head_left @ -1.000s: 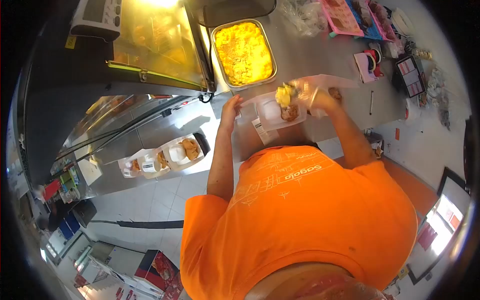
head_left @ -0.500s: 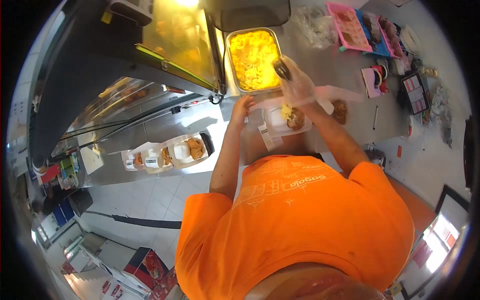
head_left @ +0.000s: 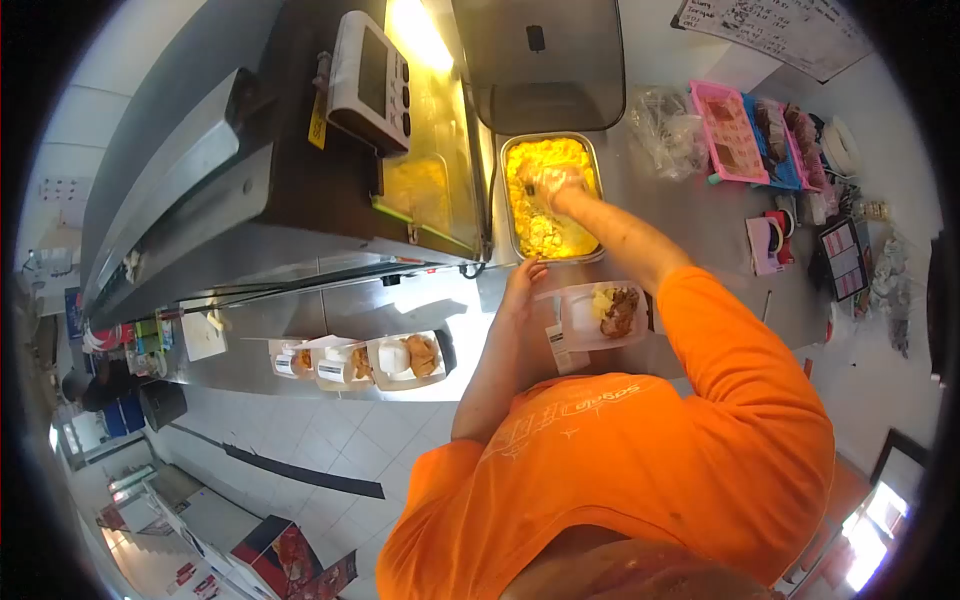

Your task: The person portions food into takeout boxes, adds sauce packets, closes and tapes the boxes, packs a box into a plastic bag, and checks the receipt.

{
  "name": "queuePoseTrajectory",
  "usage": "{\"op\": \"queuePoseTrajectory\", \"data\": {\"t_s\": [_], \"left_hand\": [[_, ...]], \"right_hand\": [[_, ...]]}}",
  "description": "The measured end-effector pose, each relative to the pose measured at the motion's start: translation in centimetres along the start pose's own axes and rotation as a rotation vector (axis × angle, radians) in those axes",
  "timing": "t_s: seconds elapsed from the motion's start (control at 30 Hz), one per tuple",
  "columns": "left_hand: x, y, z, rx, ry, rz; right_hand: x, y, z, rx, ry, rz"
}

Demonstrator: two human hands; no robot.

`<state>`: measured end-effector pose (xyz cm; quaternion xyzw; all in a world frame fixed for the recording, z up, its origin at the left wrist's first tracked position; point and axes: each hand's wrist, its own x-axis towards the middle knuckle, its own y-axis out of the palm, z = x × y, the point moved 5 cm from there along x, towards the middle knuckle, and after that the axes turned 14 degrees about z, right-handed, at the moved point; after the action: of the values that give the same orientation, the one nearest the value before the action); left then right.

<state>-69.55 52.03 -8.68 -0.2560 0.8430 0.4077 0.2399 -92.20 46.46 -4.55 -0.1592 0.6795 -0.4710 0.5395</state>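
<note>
Upper centre of the frame: we see a rectangular metal pan [head_left: 600, 205] on the steel bench [head_left: 660, 225], filled with crumbly yellow food [head_left: 548, 240]. The right hand [head_left: 557, 188] is down inside the pan, over the food. Its fingers look curled, with a small dark object [head_left: 530, 188] beside them; the blur is such that we can't say how firmly they close on it. The left hand [head_left: 526, 276] is at the pan's near left corner, fingers loosely extended, grasping nothing we can see; whether the fingertips touch the rim, we can't make out.

Below the pan, at centre, we note a lidded-type takeaway box [head_left: 602, 343], its base holding a white mound [head_left: 580, 312], a little yellow food and a brown fried piece [head_left: 622, 312]. A printed slip [head_left: 562, 350] is at its left edge.

Left of centre, we count three more filled boxes [head_left: 408, 360] in a row. Upper left: a glass-fronted warmer [head_left: 430, 190] with a digital timer [head_left: 370, 85]. Upper right: a clear plastic bag [head_left: 665, 135] and a pink tray [head_left: 733, 140].
</note>
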Motion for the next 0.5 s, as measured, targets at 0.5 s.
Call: {"op": "queuePoseTrajectory", "data": {"t_s": [0.5], "left_hand": [[-2.7, -3.1, 0.3, 0.245, 0.012, -0.009]], "right_hand": [[-12.7, 1.4, -3.5, 1.230, -0.154, 0.193]]}}
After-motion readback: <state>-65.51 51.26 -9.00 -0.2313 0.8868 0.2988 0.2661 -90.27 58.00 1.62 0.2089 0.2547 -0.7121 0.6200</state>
